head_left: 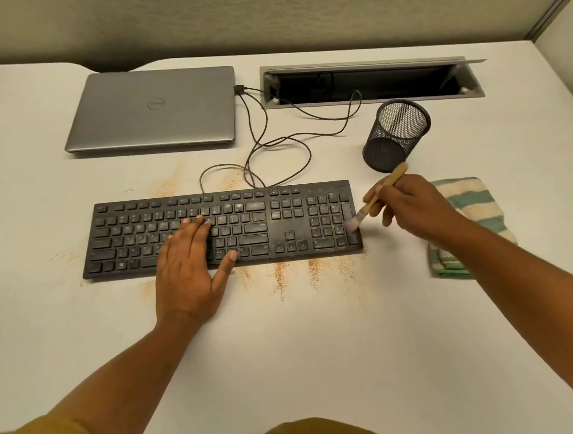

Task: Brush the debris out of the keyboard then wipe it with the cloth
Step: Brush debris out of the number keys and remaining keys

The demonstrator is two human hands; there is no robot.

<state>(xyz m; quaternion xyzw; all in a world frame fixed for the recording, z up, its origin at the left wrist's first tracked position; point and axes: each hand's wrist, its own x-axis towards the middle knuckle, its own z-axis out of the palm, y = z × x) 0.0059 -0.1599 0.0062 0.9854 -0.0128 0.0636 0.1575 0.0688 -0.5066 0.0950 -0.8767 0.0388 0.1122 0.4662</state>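
Observation:
A black keyboard [269, 224] lies across the middle of the white desk. My left hand [189, 261] rests flat on its letter keys, fingers spread. My right hand [410, 203] grips a small wooden-handled brush [375, 199], whose pale bristles touch the right end of the number pad. Orange-brown debris [281, 276] is scattered on the desk in front of the keyboard and behind its left half. A folded green-and-cream striped cloth [477, 207] lies right of the keyboard, partly hidden under my right forearm.
A shut grey laptop [153, 107] sits at the back left, its cable [274, 141] looping toward the keyboard. A black mesh pen cup [395, 134] stands behind the brush. An open cable hatch [371, 83] is set into the desk's back.

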